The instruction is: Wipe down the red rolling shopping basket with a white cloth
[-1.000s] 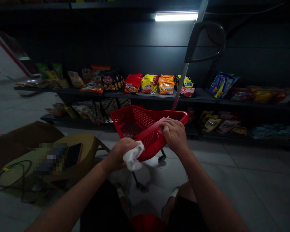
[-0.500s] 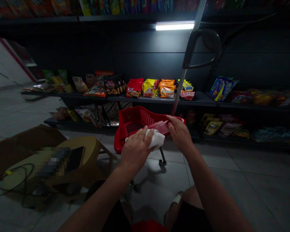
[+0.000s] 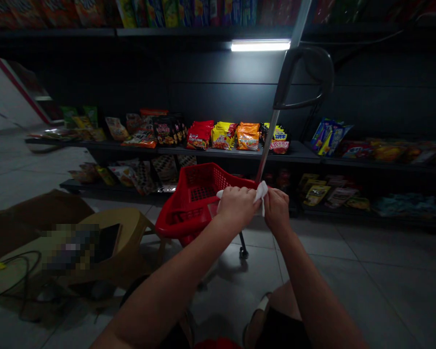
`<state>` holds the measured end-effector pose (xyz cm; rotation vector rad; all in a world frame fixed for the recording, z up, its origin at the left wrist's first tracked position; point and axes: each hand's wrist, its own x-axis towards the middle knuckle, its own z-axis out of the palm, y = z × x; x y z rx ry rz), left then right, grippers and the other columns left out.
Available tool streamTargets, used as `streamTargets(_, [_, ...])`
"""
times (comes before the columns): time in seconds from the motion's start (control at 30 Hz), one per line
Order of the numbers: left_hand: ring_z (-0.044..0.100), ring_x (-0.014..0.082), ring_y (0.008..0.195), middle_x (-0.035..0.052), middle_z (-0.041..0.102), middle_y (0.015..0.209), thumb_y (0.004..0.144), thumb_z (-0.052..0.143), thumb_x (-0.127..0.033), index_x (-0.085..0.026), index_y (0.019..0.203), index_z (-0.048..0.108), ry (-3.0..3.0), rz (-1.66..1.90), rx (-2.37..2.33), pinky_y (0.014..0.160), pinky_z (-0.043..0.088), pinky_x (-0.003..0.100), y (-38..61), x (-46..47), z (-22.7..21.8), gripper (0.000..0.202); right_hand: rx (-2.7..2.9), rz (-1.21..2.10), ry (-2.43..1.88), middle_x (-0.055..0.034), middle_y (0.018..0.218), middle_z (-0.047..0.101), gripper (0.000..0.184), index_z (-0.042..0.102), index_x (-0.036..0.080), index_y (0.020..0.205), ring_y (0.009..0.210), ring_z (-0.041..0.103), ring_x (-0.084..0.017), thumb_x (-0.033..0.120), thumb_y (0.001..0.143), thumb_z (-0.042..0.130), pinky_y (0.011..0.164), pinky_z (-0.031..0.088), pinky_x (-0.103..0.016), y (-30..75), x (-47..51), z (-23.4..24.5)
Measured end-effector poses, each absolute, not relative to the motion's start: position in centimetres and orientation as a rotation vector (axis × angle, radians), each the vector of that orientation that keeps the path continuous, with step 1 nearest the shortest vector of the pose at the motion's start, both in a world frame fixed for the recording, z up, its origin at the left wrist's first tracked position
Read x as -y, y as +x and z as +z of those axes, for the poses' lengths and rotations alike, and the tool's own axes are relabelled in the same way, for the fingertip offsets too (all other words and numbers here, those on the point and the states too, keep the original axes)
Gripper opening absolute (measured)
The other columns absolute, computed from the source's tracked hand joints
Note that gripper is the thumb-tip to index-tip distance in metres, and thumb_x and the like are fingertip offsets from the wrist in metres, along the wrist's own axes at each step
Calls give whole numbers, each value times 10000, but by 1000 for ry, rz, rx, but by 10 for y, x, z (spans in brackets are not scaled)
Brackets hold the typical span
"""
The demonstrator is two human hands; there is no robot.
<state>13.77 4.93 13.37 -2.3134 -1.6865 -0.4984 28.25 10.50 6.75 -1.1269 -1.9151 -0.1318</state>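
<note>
A red wheeled shopping basket (image 3: 189,203) stands on the tiled floor in front of me, its long metal pull handle (image 3: 276,121) rising to a dark grip (image 3: 305,77). My left hand (image 3: 236,206) is closed on a white cloth (image 3: 260,192) and presses it against the basket's near rim, by the base of the handle. My right hand (image 3: 277,211) is closed on the same rim corner, touching the cloth. My knees show at the bottom of the view.
Dark shelves (image 3: 218,151) with snack packets run along the back wall under a strip light (image 3: 260,45). At the left, a tan plastic stool (image 3: 123,242) carries a dark device, beside a cardboard box (image 3: 29,218) and a cable.
My left hand has carried the cloth from the basket's lower front up and right along the rim to the handle base. The basket has turned and tipped leftward.
</note>
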Motion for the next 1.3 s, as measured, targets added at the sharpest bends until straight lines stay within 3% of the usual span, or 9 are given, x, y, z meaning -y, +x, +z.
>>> streamTargets(0.13, [442, 295, 1373, 58, 490, 1503, 960, 503, -248, -293, 1406, 475, -2240, -518, 1459, 1080, 392, 495, 109, 4, 112, 449, 1967, -112, -1107, -50, 929, 709, 350, 669, 229, 906, 1007, 581, -220, 311, 1003, 342, 1001, 318, -400, 292, -101, 70])
streamTargets(0.27, [397, 287, 1419, 73, 444, 1538, 928, 533, -175, -309, 1492, 361, -2179, -472, 1488, 1108, 390, 474, 47, 48, 96, 604, 2014, -93, -1041, -41, 892, 689, 354, 647, 233, 886, 990, 560, -219, 307, 1016, 326, 993, 324, -400, 290, -93, 74])
streamTargets(0.4, [568, 290, 1257, 129, 530, 1457, 882, 600, -243, -266, 1501, 317, -2093, -455, 1737, 1017, 484, 447, 1, 59, 99, 681, 2025, -89, -1016, -40, 869, 681, 320, 634, 228, 878, 956, 556, -216, 291, 1013, 350, 1014, 319, -408, 273, -77, 76])
streamTargets(0.63, [440, 288, 1387, 113, 487, 1502, 925, 537, -216, -210, 1416, 442, -2147, -446, 1523, 1118, 385, 488, 57, 21, 107, 500, 1981, -80, -1067, -56, 864, 691, 272, 626, 232, 852, 947, 571, -239, 296, 992, 401, 1031, 335, -440, 249, -60, 72])
streamTargets(0.77, [493, 275, 1336, 109, 570, 1416, 951, 484, -215, -192, 1363, 489, -2207, -498, 1507, 1098, 400, 495, 102, -5, 104, 413, 1867, 143, -997, -64, 1039, 708, 279, 601, 246, 1131, 1013, 626, -226, 304, 1000, 362, 996, 429, -418, 262, -56, 85])
streamTargets(0.9, [442, 289, 1374, 151, 510, 1461, 883, 587, -254, -139, 1427, 417, -2309, -593, 1484, 1145, 350, 503, 112, -13, 105, 582, 1817, 150, -877, -95, 1398, 562, 411, 462, 251, 1396, 1293, 525, -221, 327, 1019, 321, 1099, 400, -434, 267, -41, 117])
streamTargets(1.1, [445, 241, 1376, 114, 553, 1433, 879, 612, -376, -199, 1343, 553, -2761, -522, 1199, 1155, 353, 433, 77, -11, 127, 499, 2376, 62, -699, -57, 1516, 462, 526, 410, 271, 1491, 1422, 398, -221, 474, 1006, 402, 1177, 328, -417, 234, -37, 123])
streamTargets(1.2, [396, 265, 1417, 147, 460, 1514, 844, 640, -487, -179, 1455, 426, -2674, -502, 1414, 1167, 320, 471, 61, -4, 130, 717, 2454, -90, -734, -88, 1559, 391, 662, 363, 285, 1518, 1408, 410, -272, 560, 936, 518, 1130, 372, -432, 237, -47, 110])
streamTargets(1.3, [356, 274, 1444, 170, 377, 1564, 829, 606, -604, -145, 1526, 282, -2549, -500, 1611, 1169, 299, 465, 45, 6, 129, 895, 2524, -204, -781, -127, 1433, 541, 661, 402, 268, 1495, 1259, 551, -285, 521, 912, 587, 1040, 428, -426, 259, -60, 104])
